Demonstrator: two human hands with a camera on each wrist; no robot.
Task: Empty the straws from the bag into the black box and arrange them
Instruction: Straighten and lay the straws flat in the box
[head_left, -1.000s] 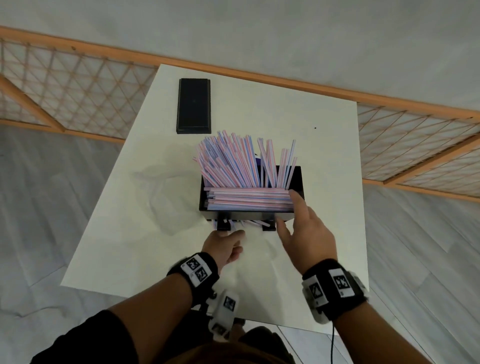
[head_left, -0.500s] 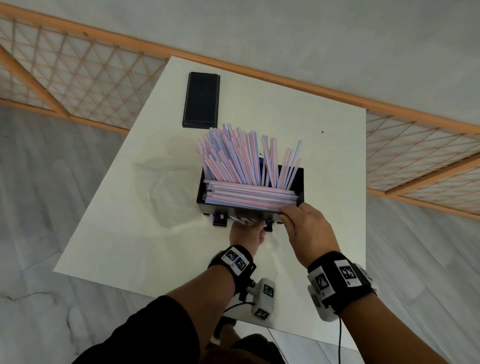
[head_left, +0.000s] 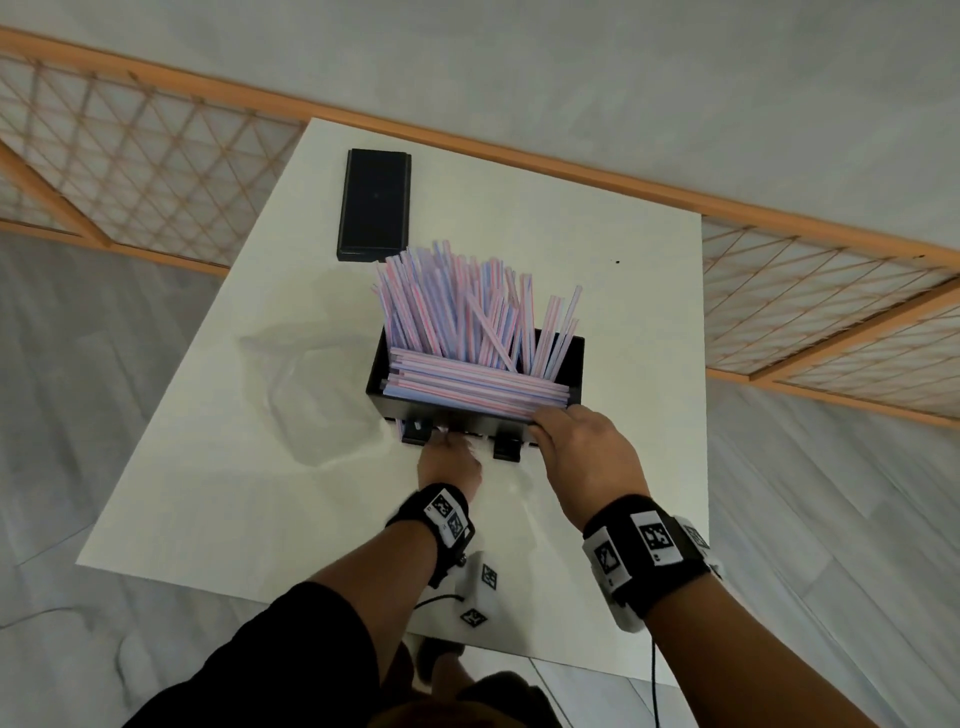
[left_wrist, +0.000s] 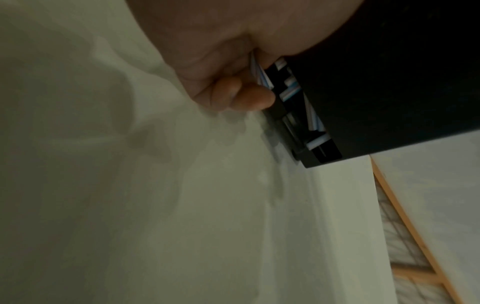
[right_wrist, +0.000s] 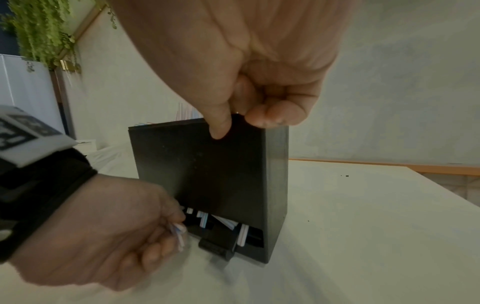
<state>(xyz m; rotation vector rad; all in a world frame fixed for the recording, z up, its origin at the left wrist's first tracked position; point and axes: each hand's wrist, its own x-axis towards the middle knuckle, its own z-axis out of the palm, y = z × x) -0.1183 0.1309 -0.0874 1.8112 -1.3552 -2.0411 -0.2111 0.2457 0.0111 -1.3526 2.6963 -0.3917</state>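
A tall black box (head_left: 475, 410) (right_wrist: 207, 181) stands mid-table, stuffed with pink and blue straws (head_left: 467, 332); some lie flat across its top, others stick up at the back. My right hand (head_left: 582, 452) (right_wrist: 249, 98) grips the box's near top right corner, thumb on the front wall. My left hand (head_left: 449, 457) (right_wrist: 103, 242) is at the slot along the box's bottom front, pinching a few straws (right_wrist: 179, 232) (left_wrist: 255, 70) that poke out there. The clear plastic bag (head_left: 306, 384) lies crumpled and flat on the table left of the box.
A black lid (head_left: 375, 202) lies flat at the far left of the white table (head_left: 623, 322). A wood-framed lattice screen (head_left: 156, 171) runs behind the table. A hanging green plant (right_wrist: 39, 30) shows in the right wrist view.
My left hand has moved forward from the table to the box's bottom slot and taken straws there. My right hand has gone from open beside the box to gripping its top corner.
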